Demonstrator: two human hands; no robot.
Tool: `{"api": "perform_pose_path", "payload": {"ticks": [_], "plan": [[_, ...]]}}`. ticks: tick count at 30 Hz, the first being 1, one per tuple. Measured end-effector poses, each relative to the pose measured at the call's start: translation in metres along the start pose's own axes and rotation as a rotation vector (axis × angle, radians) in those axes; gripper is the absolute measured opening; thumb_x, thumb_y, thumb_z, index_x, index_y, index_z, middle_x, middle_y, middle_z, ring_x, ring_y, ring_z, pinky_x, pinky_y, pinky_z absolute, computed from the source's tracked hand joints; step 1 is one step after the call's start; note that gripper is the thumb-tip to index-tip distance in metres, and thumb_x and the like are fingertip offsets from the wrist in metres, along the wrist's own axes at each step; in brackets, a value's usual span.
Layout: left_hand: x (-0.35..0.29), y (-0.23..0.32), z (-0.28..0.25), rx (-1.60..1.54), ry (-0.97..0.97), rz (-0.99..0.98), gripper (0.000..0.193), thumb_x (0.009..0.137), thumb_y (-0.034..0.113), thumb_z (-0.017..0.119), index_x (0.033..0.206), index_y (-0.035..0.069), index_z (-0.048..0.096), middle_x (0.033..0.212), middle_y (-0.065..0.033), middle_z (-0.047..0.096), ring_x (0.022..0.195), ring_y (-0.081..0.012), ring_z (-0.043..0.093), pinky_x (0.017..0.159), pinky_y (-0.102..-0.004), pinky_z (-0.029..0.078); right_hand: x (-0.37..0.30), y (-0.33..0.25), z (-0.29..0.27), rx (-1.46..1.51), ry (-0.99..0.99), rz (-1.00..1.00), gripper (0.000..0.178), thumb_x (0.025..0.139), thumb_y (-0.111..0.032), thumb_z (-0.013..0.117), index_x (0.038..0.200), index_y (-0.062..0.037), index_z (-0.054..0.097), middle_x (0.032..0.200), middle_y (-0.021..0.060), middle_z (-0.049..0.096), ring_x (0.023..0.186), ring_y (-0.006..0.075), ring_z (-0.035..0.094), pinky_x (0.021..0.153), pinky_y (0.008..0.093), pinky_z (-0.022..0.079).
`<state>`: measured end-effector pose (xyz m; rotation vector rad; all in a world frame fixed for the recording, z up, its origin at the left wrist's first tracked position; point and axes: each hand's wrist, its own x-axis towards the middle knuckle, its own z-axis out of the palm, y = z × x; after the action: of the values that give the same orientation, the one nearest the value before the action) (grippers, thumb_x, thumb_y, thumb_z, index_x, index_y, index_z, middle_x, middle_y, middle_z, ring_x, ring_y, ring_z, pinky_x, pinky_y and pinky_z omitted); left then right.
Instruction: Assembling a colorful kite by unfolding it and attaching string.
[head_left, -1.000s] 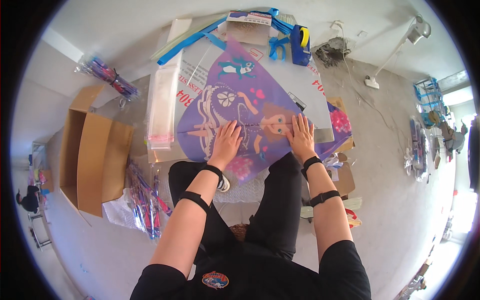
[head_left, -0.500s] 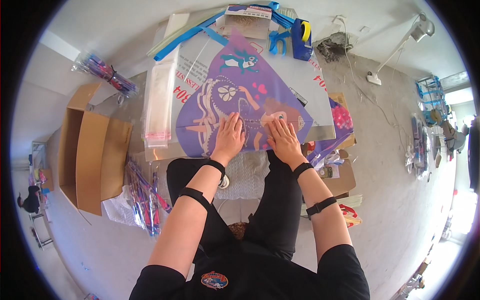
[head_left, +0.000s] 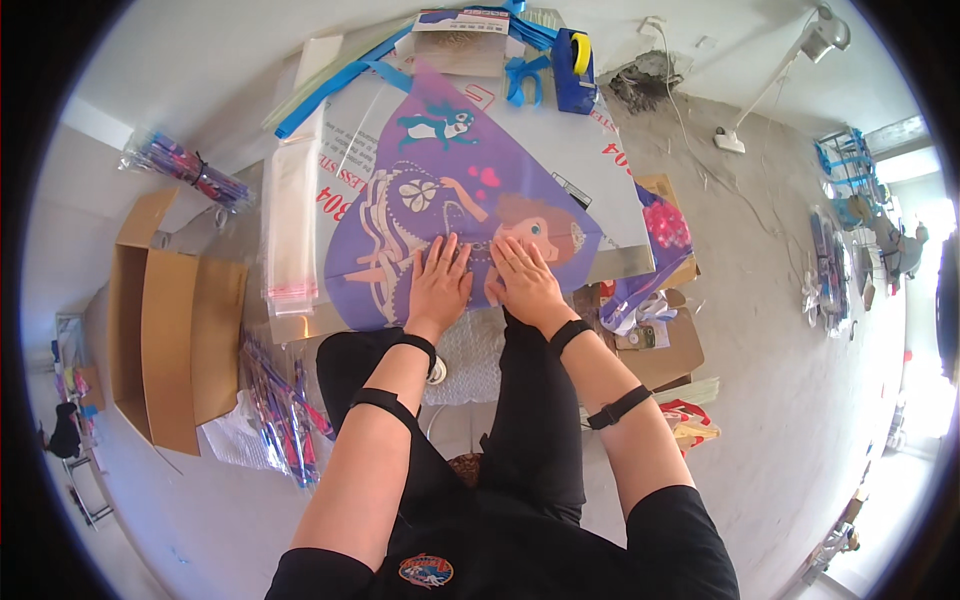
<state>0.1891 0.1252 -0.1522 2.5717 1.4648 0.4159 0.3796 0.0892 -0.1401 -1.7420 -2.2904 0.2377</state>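
A purple, kite-shaped printed sheet (head_left: 400,265) with a cartoon girl in a gown and a blue animal lies spread on a metal-faced worktop (head_left: 590,170), its point toward the far side. My left hand (head_left: 440,285) rests flat near its front edge, palm down with fingers stretched out. Just to the right, my right hand (head_left: 525,282) lies flat on the printed girl's face and hair, fingers extended. Both hands press on the sheet without gripping it, and a narrow gap lies between them.
Clear plastic sleeves (head_left: 292,220) lie along the worktop's left side. Blue strips (head_left: 340,90), a small open box (head_left: 460,48) and a blue tape dispenser (head_left: 574,75) sit at the back. An open cardboard box (head_left: 170,330) stands left, and a white lamp (head_left: 825,40) far right.
My right hand has slid left across the sheet, closer to my left hand. The whole view has shifted slightly, while the sheet keeps its place on the worktop.
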Motion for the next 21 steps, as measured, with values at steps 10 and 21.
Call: {"api": "perform_pose_path", "payload": {"ticks": [10,21], "plan": [[0.002,0.000,-0.003,0.066,-0.042,-0.015,0.049,0.092,0.031,0.047,0.139,0.018,0.041,0.148,-0.0050,0.033,0.137,-0.0258,0.030,0.111,-0.0522,0.022,-0.035,0.088,-0.031,-0.124,-0.021,0.275,0.055,0.094,-0.035,0.047,0.142,-0.0107,0.036,0.149,0.0049,0.034,0.139,0.0208,0.027,0.114,0.0463,0.017],[0.001,-0.002,-0.003,0.052,-0.015,-0.010,0.049,0.092,0.031,0.047,0.138,0.018,0.041,0.147,-0.0052,0.034,0.136,-0.0257,0.030,0.110,-0.0529,0.022,-0.001,0.007,-0.024,0.149,0.125,-0.029,0.042,0.083,-0.015,0.061,0.122,-0.0028,0.055,0.129,0.0115,0.052,0.121,0.0272,0.048,0.101,0.0393,0.038]]}}
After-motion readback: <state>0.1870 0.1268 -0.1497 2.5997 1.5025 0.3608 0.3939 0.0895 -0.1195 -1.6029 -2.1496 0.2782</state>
